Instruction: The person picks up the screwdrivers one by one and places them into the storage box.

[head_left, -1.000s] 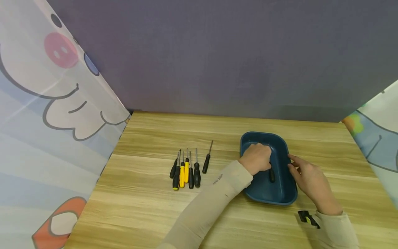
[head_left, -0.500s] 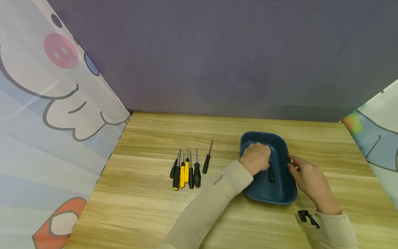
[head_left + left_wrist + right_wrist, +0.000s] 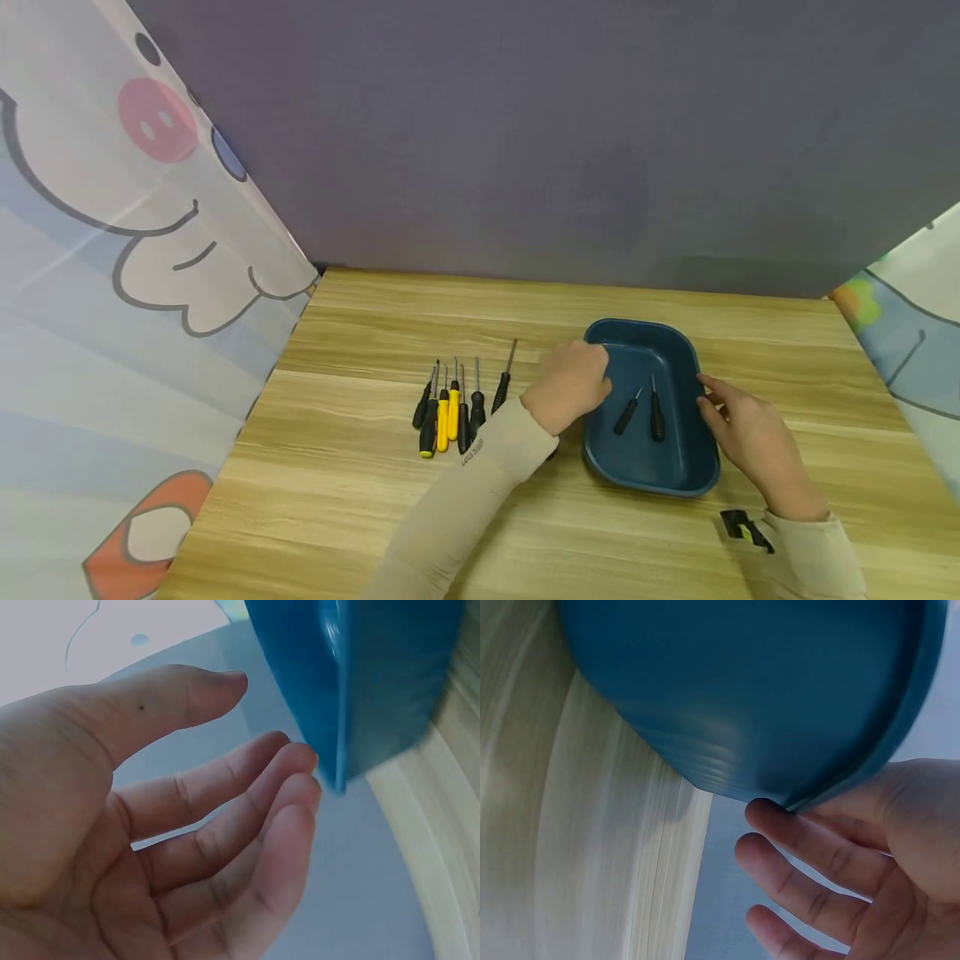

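A deep blue plastic tray (image 3: 633, 475) stands on the wooden table with two small black screwdrivers (image 3: 657, 417) lying apart inside it. My left hand (image 3: 567, 385) hovers just off the tray's left side. In the left wrist view its fingers are loosely bent, with nothing between them and the thumb. On the opposite side, my right hand (image 3: 753, 442) pinches the tray's rim. The right wrist view has a fingertip on the wall and the thumb hidden behind the rim. Left of the tray lie several screwdrivers, among them yellow-handled ones (image 3: 442, 425) and a black one (image 3: 428, 429).
One black screwdriver (image 3: 504, 383) lies a little apart from the row, partly beside my left sleeve (image 3: 465, 492). A grey panel (image 3: 525, 150) rises behind the table (image 3: 337, 500). A cartoon-printed curtain (image 3: 150, 333) hangs at the left.
My left hand has come out of the tray and moved left. A second small screwdriver now shows in the tray where the hand was. My right hand stays on the rim.
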Motion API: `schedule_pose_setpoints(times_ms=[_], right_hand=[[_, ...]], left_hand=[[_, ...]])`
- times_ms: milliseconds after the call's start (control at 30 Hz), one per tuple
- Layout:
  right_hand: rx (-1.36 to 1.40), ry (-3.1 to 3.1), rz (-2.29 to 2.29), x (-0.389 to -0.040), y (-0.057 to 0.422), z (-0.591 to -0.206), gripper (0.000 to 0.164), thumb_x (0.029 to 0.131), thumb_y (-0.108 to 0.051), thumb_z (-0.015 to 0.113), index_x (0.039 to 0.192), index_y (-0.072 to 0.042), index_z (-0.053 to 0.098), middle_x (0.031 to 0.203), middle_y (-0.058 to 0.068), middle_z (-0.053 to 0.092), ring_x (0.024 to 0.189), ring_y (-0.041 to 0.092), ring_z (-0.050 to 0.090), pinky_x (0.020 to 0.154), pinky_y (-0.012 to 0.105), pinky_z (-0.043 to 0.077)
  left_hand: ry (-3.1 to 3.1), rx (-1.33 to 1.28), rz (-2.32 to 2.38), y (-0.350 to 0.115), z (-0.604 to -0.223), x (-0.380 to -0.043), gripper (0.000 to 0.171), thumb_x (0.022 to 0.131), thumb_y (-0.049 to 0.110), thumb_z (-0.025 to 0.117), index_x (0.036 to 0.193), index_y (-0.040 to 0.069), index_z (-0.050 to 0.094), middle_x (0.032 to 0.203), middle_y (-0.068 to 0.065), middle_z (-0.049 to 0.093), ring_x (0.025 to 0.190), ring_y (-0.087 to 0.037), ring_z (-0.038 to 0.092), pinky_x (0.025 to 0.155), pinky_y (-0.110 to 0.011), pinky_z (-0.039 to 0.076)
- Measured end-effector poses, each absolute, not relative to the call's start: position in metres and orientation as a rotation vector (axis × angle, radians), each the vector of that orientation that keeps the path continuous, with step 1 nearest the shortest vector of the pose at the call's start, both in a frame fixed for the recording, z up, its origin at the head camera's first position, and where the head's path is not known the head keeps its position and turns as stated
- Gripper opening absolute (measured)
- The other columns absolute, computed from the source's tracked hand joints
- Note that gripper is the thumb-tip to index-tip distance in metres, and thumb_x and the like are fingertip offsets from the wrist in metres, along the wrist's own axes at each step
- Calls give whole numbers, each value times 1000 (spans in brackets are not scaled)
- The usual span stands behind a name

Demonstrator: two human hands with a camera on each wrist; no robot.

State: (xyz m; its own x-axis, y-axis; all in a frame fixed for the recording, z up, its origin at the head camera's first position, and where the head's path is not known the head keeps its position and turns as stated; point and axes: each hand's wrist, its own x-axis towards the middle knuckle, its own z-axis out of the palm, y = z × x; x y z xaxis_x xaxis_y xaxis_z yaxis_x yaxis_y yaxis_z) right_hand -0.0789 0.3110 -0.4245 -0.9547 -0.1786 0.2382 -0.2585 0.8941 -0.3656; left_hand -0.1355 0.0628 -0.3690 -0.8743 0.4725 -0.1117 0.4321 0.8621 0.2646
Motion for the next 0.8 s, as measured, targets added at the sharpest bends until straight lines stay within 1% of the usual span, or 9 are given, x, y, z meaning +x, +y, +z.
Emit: schedule_pose_setpoints(times_ms=[100, 167, 367, 600, 800], right_hand=[[343, -2856, 590, -79, 312, -424, 34, 93, -1, 66, 124, 13, 59, 89, 22, 69, 67, 29, 64, 50, 35, 46], [347, -2850, 590, -79, 312, -424, 34, 93, 0, 66, 124, 13, 59, 89, 23, 69, 67, 29, 64, 50, 35, 46], [354, -2835, 581, -79, 311, -424, 35, 92, 0, 67, 123, 13, 60, 88, 23, 70, 67, 29, 65, 50, 35, 46], [355, -2834, 586, -79, 311, -425, 35, 91, 1, 67, 123, 13, 60, 88, 23, 70, 66, 29, 65, 50, 35, 47], [350, -2838, 593, -79, 311, -425, 34, 92, 0, 67, 123, 13, 60, 89, 22, 70, 67, 29, 65, 50, 34, 46]], left_hand=[[2873, 683, 370, 49, -368, -133, 38, 98, 25, 66, 63, 17, 55, 54, 5, 44, 44, -7, 41, 39, -20, 34], [2878, 658, 377, 39, -369, -132, 41, 98, 24, 67, 60, 17, 52, 53, 6, 42, 42, -7, 39, 38, -20, 33], [2874, 542, 398, 7, -380, -133, 51, 96, 21, 68, 55, 17, 38, 48, 6, 29, 39, -6, 28, 36, -20, 27], [2871, 427, 450, -25, -393, -137, 52, 95, 21, 70, 53, 17, 40, 46, 6, 33, 38, -6, 31, 35, -21, 30], [2894, 362, 502, -42, -410, -140, 51, 93, 17, 72, 51, 16, 43, 43, 7, 35, 34, -5, 31, 33, -20, 29]])
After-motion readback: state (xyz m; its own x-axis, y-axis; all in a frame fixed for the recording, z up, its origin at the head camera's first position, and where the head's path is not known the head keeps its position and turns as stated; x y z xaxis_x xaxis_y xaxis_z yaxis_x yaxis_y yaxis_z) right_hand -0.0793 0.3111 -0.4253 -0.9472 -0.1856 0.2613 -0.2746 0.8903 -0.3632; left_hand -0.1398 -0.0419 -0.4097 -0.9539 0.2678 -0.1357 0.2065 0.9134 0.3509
